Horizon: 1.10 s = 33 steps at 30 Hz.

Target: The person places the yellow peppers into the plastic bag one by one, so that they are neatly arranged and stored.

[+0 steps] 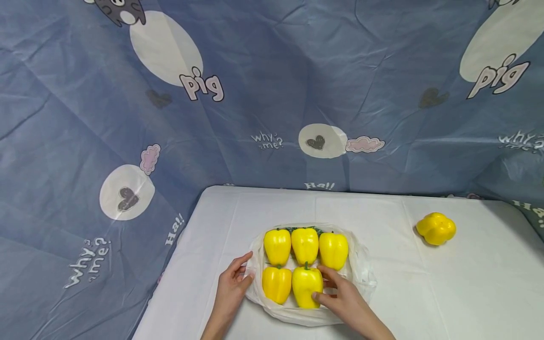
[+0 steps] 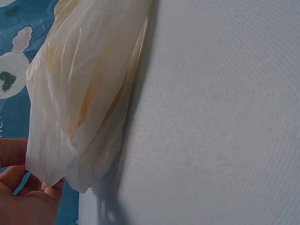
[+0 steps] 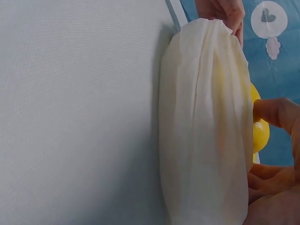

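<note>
A white plastic bag, its top spread wide, holds several yellow bell peppers in two rows. Its front row has a left bell pepper and a right bell pepper with a green stem. With thumb and fingers on the right bell pepper's right side, my right hand grips it. My left hand touches the bag's left edge, thumb and forefinger apart. In the left wrist view the bag partly hides those fingertips. The right wrist view shows the thumb against the yellow pepper above the bag's rim.
Another yellow bell pepper lies on its side at the right of the white table. Behind the back row, some green shows at the bag's far rim. Blue printed cloth hangs behind and to the left.
</note>
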Available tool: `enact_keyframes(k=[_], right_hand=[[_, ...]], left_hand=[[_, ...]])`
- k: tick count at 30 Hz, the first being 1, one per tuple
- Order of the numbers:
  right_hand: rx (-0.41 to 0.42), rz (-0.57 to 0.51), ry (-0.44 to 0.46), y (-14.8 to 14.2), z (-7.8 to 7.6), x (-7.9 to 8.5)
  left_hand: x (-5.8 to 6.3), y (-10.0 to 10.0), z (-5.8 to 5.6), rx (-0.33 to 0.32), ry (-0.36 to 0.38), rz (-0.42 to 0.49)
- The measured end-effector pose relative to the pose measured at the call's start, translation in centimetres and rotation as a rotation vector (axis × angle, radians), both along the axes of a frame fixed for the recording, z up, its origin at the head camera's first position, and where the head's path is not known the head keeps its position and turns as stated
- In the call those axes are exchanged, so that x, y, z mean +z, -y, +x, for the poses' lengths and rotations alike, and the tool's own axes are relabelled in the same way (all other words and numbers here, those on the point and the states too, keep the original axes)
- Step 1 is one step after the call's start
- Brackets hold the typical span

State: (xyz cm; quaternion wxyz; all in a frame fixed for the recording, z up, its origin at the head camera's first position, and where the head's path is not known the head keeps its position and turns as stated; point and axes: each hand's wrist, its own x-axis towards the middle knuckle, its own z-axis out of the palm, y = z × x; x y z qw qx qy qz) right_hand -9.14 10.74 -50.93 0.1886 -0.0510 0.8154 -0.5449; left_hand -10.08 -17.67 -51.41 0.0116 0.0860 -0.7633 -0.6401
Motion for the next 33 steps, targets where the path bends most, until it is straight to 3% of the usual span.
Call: enact_keyframes(k=[12, 25, 33], right_hand=[[0.002, 0.012, 0.005, -0.01, -0.09, -0.55], [-0.026, 0.01, 0.005, -0.03, 0.1, -0.31], [-0.027, 0.026, 0.01, -0.25, 0.27, 0.02]], left_hand=[[0.0, -0.14, -0.01, 0.001, -0.014, 0.009], [-0.2, -0.22, 0.04, -0.006, -0.045, 0.059], [-0.21, -0.15, 0.08, 0.003, -0.043, 0.039]])
